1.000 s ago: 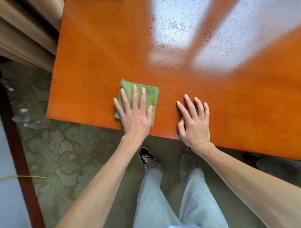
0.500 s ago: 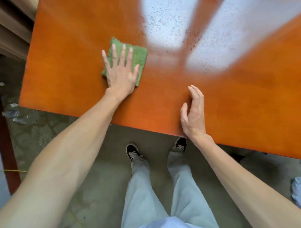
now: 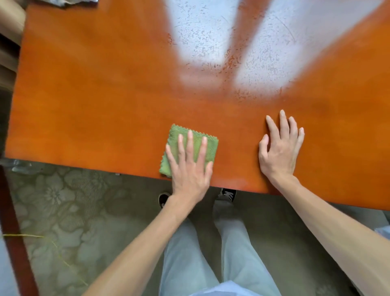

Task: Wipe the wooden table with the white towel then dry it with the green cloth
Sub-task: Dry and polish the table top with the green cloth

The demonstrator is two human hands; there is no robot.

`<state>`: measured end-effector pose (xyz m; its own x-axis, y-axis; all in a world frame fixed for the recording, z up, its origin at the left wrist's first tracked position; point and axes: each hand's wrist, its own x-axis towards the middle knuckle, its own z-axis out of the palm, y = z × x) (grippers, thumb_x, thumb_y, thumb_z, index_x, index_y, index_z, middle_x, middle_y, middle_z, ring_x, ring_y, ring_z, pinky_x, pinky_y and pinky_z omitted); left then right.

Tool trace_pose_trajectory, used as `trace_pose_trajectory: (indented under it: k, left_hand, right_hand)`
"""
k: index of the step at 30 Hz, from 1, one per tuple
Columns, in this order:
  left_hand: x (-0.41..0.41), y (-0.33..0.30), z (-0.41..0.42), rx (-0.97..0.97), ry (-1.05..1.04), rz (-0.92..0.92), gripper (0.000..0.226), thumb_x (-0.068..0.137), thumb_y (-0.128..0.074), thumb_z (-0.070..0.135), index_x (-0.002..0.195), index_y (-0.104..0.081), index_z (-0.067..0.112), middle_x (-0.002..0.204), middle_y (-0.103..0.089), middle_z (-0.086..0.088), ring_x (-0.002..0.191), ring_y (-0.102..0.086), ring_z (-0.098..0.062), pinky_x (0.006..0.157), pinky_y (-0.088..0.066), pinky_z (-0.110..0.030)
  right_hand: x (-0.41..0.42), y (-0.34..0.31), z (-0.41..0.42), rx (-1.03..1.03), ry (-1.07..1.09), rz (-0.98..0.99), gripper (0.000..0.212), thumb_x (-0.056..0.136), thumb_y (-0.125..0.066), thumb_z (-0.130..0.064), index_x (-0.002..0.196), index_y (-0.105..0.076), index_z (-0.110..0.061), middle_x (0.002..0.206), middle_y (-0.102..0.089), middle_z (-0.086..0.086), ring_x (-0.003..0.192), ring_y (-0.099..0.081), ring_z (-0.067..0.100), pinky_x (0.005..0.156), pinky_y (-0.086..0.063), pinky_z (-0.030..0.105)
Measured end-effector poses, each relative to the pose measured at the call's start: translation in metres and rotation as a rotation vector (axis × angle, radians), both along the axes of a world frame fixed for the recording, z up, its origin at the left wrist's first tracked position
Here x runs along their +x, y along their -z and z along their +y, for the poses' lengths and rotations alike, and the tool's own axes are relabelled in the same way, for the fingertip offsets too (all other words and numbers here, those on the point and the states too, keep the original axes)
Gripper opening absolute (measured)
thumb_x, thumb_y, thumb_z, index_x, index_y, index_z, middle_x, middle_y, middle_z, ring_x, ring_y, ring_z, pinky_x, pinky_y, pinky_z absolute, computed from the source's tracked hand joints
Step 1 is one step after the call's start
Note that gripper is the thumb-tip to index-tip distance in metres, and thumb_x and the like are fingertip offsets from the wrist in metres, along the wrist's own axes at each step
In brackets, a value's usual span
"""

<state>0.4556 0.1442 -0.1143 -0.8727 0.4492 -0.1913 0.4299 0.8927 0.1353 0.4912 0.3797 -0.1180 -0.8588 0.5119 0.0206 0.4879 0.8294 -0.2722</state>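
Note:
The orange wooden table (image 3: 95, 95) fills the upper part of the head view. A small folded green cloth (image 3: 211, 148) lies on it at the near edge. My left hand (image 3: 190, 175) presses flat on the cloth with fingers spread, covering its lower half. My right hand (image 3: 278, 154) rests flat on the bare tabletop to the right of the cloth, fingers apart, holding nothing. Pale glare with speckled marks (image 3: 211, 42) covers the far middle of the table.
A crumpled grey-white thing (image 3: 67, 2) shows at the table's far left corner, cut off by the frame. My legs and black shoes (image 3: 229, 194) stand under the near edge on a patterned carpet (image 3: 63, 200). Dark wooden furniture (image 3: 12, 232) runs along the left.
My left hand pushed the green cloth away from me across the table, then drew it back to the near edge. My right hand stayed on the tabletop and now lies flat.

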Motion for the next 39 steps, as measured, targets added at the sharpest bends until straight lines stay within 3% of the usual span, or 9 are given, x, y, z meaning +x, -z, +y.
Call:
trace_pose_trajectory:
  k: [4, 9, 12, 18, 23, 30, 34, 36, 39]
  left_hand:
    - [0.033, -0.001, 0.059, 0.000, 0.206, -0.053, 0.066, 0.103, -0.019, 0.052, 0.162, -0.008, 0.023, 0.169, -0.002, -0.016, 0.154, -0.002, -0.041, 0.118, -0.007, -0.070]
    - [-0.013, -0.002, 0.083, 0.000, 0.334, -0.036, 0.063, 0.103, -0.020, 0.054, 0.161, -0.013, 0.031, 0.170, -0.006, -0.008, 0.155, -0.004, -0.036, 0.119, -0.006, -0.066]
    - [-0.063, -0.003, 0.083, -0.004, 0.264, -0.054, 0.065, 0.100, -0.017, 0.056, 0.161, -0.013, 0.034, 0.170, -0.005, -0.005, 0.156, -0.004, -0.034, 0.121, -0.002, -0.064]
    - [-0.155, -0.004, 0.019, 0.002, -0.122, -0.039, 0.064, 0.098, -0.021, 0.058, 0.159, -0.015, 0.040, 0.170, -0.004, -0.001, 0.155, -0.001, -0.036, 0.119, 0.002, -0.069]
    - [-0.094, 0.000, -0.012, -0.003, -0.201, -0.017, 0.065, 0.098, -0.023, 0.058, 0.160, -0.011, 0.041, 0.170, -0.001, -0.005, 0.153, 0.001, -0.043, 0.114, -0.004, -0.076]
    - [0.040, 0.002, 0.099, 0.004, 0.090, -0.011, 0.065, 0.100, -0.027, 0.054, 0.161, -0.011, 0.037, 0.170, -0.005, -0.009, 0.152, -0.006, -0.047, 0.114, -0.010, -0.076]
    - [0.030, 0.003, 0.122, 0.017, 0.147, 0.002, 0.064, 0.100, -0.029, 0.049, 0.161, -0.015, 0.036, 0.170, -0.009, -0.007, 0.153, -0.009, -0.046, 0.114, -0.014, -0.074]
    - [0.011, 0.003, 0.117, 0.016, 0.193, 0.014, 0.062, 0.099, -0.029, 0.053, 0.160, -0.019, 0.040, 0.169, -0.013, -0.005, 0.153, -0.011, -0.044, 0.115, -0.014, -0.073]
    - [-0.032, 0.001, 0.114, 0.026, 0.104, 0.016, 0.061, 0.099, -0.025, 0.056, 0.158, -0.019, 0.043, 0.169, -0.012, -0.004, 0.153, -0.009, -0.042, 0.116, -0.010, -0.073]
  right_hand:
    - [0.001, 0.003, 0.002, -0.025, 0.028, 0.054, 0.048, 0.100, -0.040, -0.022, 0.148, -0.044, -0.019, 0.162, -0.032, 0.006, 0.151, -0.024, 0.028, 0.124, -0.004, 0.050]
    - [0.001, 0.002, 0.002, -0.065, 0.043, 0.104, 0.049, 0.099, -0.037, -0.019, 0.148, -0.044, -0.014, 0.160, -0.036, 0.007, 0.150, -0.025, 0.028, 0.125, -0.005, 0.049]
    - [0.001, 0.001, 0.001, -0.062, 0.045, 0.098, 0.050, 0.099, -0.038, -0.018, 0.148, -0.044, -0.013, 0.160, -0.036, 0.007, 0.150, -0.026, 0.028, 0.125, -0.006, 0.049]
    - [0.000, 0.001, 0.001, -0.051, 0.038, 0.078, 0.049, 0.098, -0.041, -0.020, 0.146, -0.045, -0.015, 0.159, -0.036, 0.007, 0.149, -0.026, 0.028, 0.125, -0.006, 0.051]
    - [0.000, 0.002, 0.001, -0.029, 0.017, 0.065, 0.050, 0.097, -0.041, -0.022, 0.147, -0.045, -0.016, 0.160, -0.035, 0.009, 0.149, -0.026, 0.031, 0.124, -0.009, 0.056]
    - [-0.001, 0.004, 0.002, -0.069, 0.019, 0.114, 0.050, 0.098, -0.035, -0.018, 0.147, -0.045, -0.013, 0.159, -0.037, 0.011, 0.148, -0.028, 0.034, 0.123, -0.008, 0.055]
    - [0.001, 0.005, 0.005, -0.267, 0.104, 0.275, 0.049, 0.097, -0.032, -0.014, 0.143, -0.049, -0.006, 0.153, -0.047, 0.010, 0.146, -0.035, 0.028, 0.125, -0.009, 0.050]
    - [0.003, 0.001, 0.006, -0.369, 0.108, 0.316, 0.049, 0.097, -0.032, -0.013, 0.144, -0.048, -0.005, 0.153, -0.046, 0.010, 0.146, -0.035, 0.025, 0.126, -0.008, 0.045]
    - [0.014, -0.008, 0.023, -0.503, 0.062, 0.341, 0.050, 0.098, -0.038, -0.007, 0.148, -0.040, -0.006, 0.157, -0.038, 0.009, 0.148, -0.030, 0.022, 0.125, -0.017, 0.039]
